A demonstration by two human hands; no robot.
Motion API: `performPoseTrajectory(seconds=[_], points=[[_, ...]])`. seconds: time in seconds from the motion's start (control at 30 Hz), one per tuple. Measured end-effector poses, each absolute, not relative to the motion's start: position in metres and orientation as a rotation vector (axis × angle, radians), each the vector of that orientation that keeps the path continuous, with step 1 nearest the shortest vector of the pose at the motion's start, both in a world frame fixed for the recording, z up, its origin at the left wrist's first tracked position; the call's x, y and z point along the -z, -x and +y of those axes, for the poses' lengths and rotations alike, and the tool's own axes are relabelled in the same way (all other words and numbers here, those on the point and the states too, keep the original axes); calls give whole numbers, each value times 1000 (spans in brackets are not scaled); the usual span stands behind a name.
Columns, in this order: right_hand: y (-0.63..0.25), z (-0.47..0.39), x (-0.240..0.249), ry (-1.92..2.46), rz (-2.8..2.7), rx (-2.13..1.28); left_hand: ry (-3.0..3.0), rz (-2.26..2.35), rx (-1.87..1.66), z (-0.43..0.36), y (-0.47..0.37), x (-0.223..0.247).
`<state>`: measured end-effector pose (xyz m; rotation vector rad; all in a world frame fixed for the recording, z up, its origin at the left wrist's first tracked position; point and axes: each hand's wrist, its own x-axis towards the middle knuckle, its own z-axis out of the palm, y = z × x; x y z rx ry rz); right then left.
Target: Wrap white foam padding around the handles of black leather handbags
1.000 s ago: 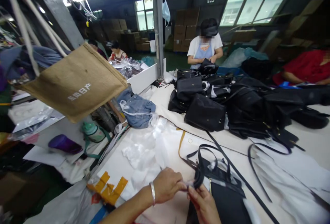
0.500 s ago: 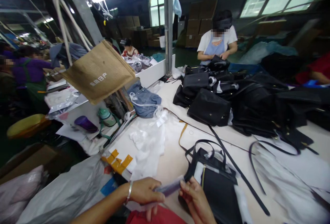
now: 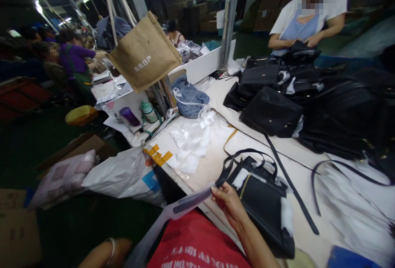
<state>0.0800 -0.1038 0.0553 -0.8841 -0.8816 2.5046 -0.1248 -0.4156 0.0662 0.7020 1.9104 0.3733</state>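
Pinching clear film (image 3: pixel 182 204) at its upper end with the right hand (image 3: pixel 228 202), thumb and fingers closed together, right beside a black strap (image 3: pixel 226 171) of the black backpack (image 3: pixel 262 206). Showing 1 dark strip in the film, partway along; cannot tell whether inside or behind it. Trailing down from there across the red apron (image 3: pixel 194 243), toward the left hand (image 3: pixel 123 249). Blurred at that left hand, low in view, with 1 pale bracelet (image 3: pixel 111 251) at the wrist; cannot tell whether wide, narrow or holding the film.

Lying on the desk (image 3: pixel 212 163), near the right hand: the black backpack, with 1 gold zipper (image 3: pixel 245 185) and white wrapping (image 3: pixel 286 216) along its side. Just beyond it, 1 long flat strap (image 3: pixel 291 185); farther right, white sheets (image 3: pixel 348 202).

Heaped across the far side of the desk: black bags (image 3: pixel 271 112). To the left of these, 1 blue denim bag (image 3: pixel 191 99), then crumpled white material (image 3: pixel 193 140) and orange tape (image 3: pixel 158 155) at the edge. Hanging above, 1 tan bag (image 3: pixel 146 52). Behind the heap, 1 person in a blue apron (image 3: pixel 304 25), both hands at a black item (image 3: pixel 300 52).
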Motion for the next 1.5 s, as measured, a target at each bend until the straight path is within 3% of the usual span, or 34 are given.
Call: performPoseTrajectory(seconds=[0.2, 0.33, 0.63, 0.93, 1.37, 1.5], points=[[-81, -131, -52, 940, -1035, -2480, -909, 1677, -993, -287, 91, -80], [-80, -139, -48, 888, -1128, -2347, -940, 1455, -1005, -235, 60, -76], [-71, -92, -46, 1010, -718, -2247, -762, 1401, -946, -228, 82, -64], [-49, -92, -51, 1077, -846, -2037, -567, 1427, -1128, -212, 100, -71], [-51, -84, -72, 1029, -922, -1969, -878, 1500, -1048, -163, 94, -97], [-46, -95, -69, 908, -906, -2127, -962, 1549, -1043, -154, 87, -101]])
